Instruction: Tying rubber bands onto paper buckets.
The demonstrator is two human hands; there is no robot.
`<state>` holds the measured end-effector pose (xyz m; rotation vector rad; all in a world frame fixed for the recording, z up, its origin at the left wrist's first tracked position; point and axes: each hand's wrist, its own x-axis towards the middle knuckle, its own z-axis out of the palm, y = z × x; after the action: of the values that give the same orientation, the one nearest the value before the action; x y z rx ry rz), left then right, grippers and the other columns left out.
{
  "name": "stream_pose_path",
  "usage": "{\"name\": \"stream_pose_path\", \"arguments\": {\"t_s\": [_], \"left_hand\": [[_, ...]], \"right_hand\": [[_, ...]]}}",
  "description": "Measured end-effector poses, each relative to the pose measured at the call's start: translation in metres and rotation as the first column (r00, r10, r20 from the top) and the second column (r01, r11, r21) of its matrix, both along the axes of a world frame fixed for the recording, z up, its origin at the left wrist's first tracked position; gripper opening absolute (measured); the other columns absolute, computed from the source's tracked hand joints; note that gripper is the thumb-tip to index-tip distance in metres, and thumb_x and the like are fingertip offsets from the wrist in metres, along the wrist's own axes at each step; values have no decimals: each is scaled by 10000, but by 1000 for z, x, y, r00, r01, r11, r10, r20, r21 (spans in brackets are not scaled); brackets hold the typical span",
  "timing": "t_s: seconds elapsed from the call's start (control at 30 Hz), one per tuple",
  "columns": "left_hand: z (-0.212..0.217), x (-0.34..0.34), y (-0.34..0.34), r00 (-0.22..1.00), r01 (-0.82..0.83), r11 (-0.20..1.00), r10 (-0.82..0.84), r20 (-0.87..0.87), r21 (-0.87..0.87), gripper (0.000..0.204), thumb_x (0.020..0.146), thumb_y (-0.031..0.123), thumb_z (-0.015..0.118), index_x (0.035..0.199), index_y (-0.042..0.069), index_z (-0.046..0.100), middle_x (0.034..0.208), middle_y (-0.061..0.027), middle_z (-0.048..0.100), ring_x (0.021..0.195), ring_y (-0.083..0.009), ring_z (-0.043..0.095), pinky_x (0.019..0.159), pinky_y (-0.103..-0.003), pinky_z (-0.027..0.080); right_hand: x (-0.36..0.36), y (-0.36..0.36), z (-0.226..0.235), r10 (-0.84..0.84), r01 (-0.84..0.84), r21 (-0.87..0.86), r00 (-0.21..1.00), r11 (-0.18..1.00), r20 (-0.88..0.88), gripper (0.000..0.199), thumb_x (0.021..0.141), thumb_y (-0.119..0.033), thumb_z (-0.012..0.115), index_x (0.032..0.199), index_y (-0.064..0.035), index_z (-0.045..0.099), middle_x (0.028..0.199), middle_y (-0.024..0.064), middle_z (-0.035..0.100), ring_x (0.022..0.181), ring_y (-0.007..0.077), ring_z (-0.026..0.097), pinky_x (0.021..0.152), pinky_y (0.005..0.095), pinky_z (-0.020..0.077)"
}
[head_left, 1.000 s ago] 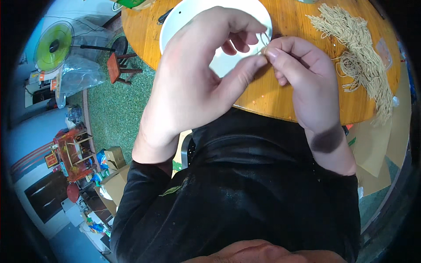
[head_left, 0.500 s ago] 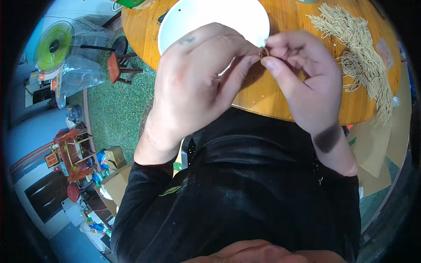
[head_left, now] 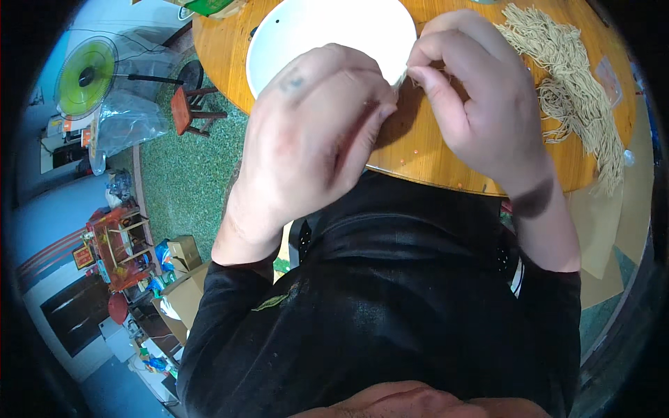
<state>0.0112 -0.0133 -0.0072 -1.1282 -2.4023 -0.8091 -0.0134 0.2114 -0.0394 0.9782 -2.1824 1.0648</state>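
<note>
Above the table's near edge, my left hand [head_left: 313, 129] is closed, thumb against its fingers; whatever it grips is mostly hidden behind the knuckles. A thin pale wisp [head_left: 399, 85] shows faintly at its fingertips. Just to the right, my right hand [head_left: 481, 101] pinches with thumb and forefinger, and what lies in the pinch is too small to make out. A small gap separates the two hands. Behind them sits a round white basin [head_left: 334, 31], partly covered by my left hand. To the right lies a long bundle of beige yarn-like strands [head_left: 582, 83], with a browner bunch [head_left: 555, 108] beside it.
The round wooden table [head_left: 446, 171] carries the basin and strands; a few tiny reddish specks dot it. On the left are a small wooden stool [head_left: 182, 110], a green fan [head_left: 85, 76] and cardboard boxes [head_left: 185, 252]. Flat cardboard [head_left: 592, 272] lies at the right.
My hands have drawn apart; the right has moved up and slightly back. The small brown loop seen between the fingertips before no longer shows. The basin has shifted slightly left and up.
</note>
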Motion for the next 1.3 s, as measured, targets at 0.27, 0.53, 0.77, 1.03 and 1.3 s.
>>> {"name": "stream_pose_path", "arguments": {"t_s": [0.27, 0.53, 0.77, 1.03, 1.3], "left_hand": [[-6, 8, -9, 999, 39, 997, -39, 10, -70, 225, 775, -79, 782, 962, 25, 713, 1028, -115, 689, 947, -302, 706, 806, -391, 559], [18, 9, -13, 937, 21, 997, -46, 347, 77, 201, 869, -6, 796, 1061, -29, 742, 1106, -129, 740, 1022, -234, 713, 912, -352, 536], [17, -5, 4, 789, -193, 972, 70, 610, 137, 284, 970, -41, 774, 1229, -38, 657, 1079, -81, 751, 995, -136, 733, 898, -271, 591], [10, -8, 5, 703, -279, 928, 23, 711, 246, 222, 991, 0, 773, 1185, -57, 682, 1007, -86, 778, 919, -120, 747, 827, -246, 620], [7, -10, 6, 706, -268, 927, 2, 708, 264, 209, 1007, 16, 761, 1187, -64, 691, 991, -70, 776, 909, -118, 737, 821, -250, 600]], "right_hand": [[5, -3, 30, -74, 63, 92, 990, 994, 120, 164, 894, -8, 740, 1027, -23, 645, 977, 139, 654, 919, 294, 667, 793, 377, 545], [-12, -5, -6, 65, -67, -12, 987, 998, -145, 116, 913, 26, 772, 999, -24, 713, 932, 86, 692, 813, 233, 691, 702, 326, 543], [-9, -7, -4, 100, -106, -42, 988, 994, -116, 133, 899, 67, 769, 998, -9, 725, 926, 100, 705, 823, 231, 702, 714, 310, 553], [18, 4, -41, 119, -150, -122, 967, 981, -227, 348, 772, 80, 876, 1065, -69, 762, 1095, 105, 715, 930, 255, 711, 760, 344, 585], [3, -4, -30, 191, -192, 23, 944, 981, -268, 218, 820, 15, 862, 1014, -58, 795, 1005, 53, 714, 874, 219, 710, 736, 313, 573]]}}
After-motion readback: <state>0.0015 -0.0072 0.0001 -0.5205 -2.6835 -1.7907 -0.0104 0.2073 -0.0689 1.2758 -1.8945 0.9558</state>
